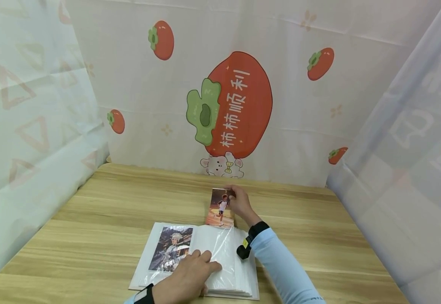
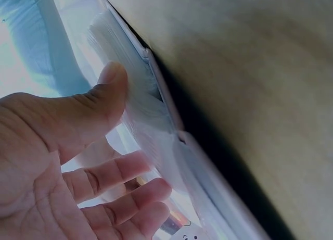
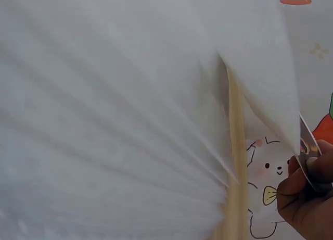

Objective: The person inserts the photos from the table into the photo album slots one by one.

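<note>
An open photo album (image 1: pixel 223 249) with clear sleeve pages lies on the table. My right hand (image 1: pixel 240 203) pinches a photo of a running child (image 1: pixel 220 209) by its upper right side. The photo's lower end is at the top edge of the right-hand page. In the right wrist view, thumb and fingers hold the photo (image 3: pixel 308 146) beside the fanned white pages (image 3: pixel 130 120). My left hand (image 1: pixel 188 274) lies over the lower part of the album, fingers extended onto the page. The left wrist view has its thumb (image 2: pixel 112 89) at the edges of the page stack (image 2: pixel 138 89).
A second photo, of a person in an ornate headdress (image 1: pixel 171 249), sits in the left page. The wooden table (image 1: pixel 110 219) stretches around the album. A printed cloth (image 1: pixel 292 126) hangs behind, with further cloth at both sides.
</note>
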`<act>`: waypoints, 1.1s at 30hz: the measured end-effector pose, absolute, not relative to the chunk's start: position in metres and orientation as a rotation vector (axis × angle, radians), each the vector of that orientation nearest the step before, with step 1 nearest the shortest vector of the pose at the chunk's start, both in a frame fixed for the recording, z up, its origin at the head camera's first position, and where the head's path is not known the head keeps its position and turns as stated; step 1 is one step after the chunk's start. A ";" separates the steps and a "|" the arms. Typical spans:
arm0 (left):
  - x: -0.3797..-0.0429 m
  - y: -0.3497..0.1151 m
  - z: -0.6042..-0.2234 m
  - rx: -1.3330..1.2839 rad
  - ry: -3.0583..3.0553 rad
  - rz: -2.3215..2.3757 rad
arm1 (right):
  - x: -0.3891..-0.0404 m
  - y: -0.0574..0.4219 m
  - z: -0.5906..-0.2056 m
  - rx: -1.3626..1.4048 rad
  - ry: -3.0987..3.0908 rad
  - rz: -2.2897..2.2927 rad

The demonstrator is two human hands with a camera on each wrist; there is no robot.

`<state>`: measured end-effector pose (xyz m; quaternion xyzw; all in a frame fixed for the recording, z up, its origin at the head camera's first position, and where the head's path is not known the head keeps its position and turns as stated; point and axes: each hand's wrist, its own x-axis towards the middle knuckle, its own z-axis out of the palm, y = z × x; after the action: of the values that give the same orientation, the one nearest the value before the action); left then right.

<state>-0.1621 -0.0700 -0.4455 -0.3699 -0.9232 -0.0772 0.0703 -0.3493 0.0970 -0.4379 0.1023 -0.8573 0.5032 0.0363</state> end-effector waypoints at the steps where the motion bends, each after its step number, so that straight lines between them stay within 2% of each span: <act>1: -0.162 -0.070 -0.446 -1.113 -2.779 -0.233 | -0.350 0.098 -0.438 0.316 -2.629 1.569; 15: -0.161 -0.070 -0.443 -1.112 -2.844 -0.258 | -0.347 0.095 -0.436 0.463 -2.664 1.550; 33: -0.158 -0.075 -0.449 -1.108 -2.730 -0.256 | -0.345 0.102 -0.441 0.508 -2.664 1.685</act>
<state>-0.1580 -0.0748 -0.4486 -0.3730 -0.9192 -0.0863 0.0921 -0.3447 0.1024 -0.4409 0.1591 -0.8341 0.5275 -0.0257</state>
